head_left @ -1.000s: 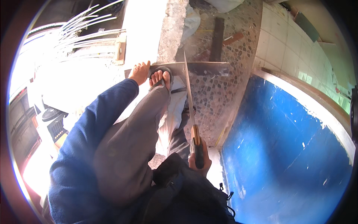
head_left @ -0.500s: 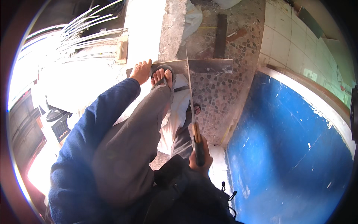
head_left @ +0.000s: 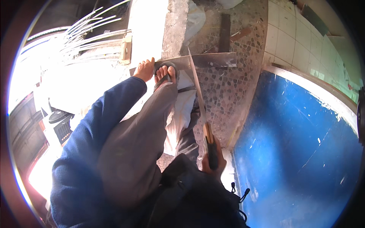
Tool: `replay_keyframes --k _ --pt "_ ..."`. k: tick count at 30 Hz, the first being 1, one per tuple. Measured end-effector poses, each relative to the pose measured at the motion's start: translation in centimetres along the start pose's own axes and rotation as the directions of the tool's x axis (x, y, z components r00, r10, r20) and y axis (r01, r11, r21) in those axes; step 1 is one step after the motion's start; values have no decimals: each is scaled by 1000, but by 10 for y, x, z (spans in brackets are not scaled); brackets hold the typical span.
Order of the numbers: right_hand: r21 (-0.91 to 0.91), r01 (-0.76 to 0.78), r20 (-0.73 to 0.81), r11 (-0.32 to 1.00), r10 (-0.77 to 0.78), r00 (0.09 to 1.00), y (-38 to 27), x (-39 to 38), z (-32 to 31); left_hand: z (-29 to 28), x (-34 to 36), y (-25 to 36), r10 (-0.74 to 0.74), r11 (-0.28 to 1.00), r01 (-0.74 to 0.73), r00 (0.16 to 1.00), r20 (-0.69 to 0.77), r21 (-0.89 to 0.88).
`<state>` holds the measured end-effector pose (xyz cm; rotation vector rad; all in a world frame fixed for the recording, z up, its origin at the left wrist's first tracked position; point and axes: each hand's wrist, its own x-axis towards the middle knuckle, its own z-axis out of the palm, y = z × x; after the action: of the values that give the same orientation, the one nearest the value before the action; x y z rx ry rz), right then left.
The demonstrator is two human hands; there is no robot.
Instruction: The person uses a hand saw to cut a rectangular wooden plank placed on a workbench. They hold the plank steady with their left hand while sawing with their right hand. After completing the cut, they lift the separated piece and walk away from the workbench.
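A handsaw (head_left: pixel 199 92) with a long pale blade is in my right hand (head_left: pixel 215 160), fingers closed round its dark and wood-coloured handle. Its blade runs away from me and crosses a long dark board (head_left: pixel 216 60), its tip just beyond the far edge. My left hand (head_left: pixel 145 70) grips the board near its left end, the fingers partly lost in glare. Beside that hand, my sandalled foot (head_left: pixel 165 74) presses on the board. The board's right part sticks out past the blade over the stone-patterned floor. How deep any cut is cannot be made out.
A large blue panel (head_left: pixel 296 152) stands at the right, below a white-tiled wall (head_left: pixel 283 38). Another dark board (head_left: pixel 225 32) and a reddish-brown scrap (head_left: pixel 240 34) lie on the floor ahead. Thin white rods (head_left: pixel 95 38) stick out at the far left, near strong glare.
My right hand has moved right and slightly back toward me, and the saw blade now slants more. The board's right end sits slightly farther away. My left hand and foot stay on the board.
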<state>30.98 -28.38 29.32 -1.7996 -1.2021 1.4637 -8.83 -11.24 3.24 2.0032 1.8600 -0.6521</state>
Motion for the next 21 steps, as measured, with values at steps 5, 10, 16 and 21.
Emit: replay_keyframes --k 5,10,16,21 --pt "-38 6 71 999 -3 997 -10 170 74 0 3 11 2 1000 -2 1000 4 -2" --pt "32 66 35 997 -67 997 14 44 28 6 1 1 20 1000 -20 1000 17 4" --pt "37 -27 -4 999 27 1000 5 110 63 -3 0 8 24 1000 -23 999 27 -13" --pt "-12 -92 59 996 92 994 -21 172 74 7 -3 3 21 1000 -20 999 39 -13"
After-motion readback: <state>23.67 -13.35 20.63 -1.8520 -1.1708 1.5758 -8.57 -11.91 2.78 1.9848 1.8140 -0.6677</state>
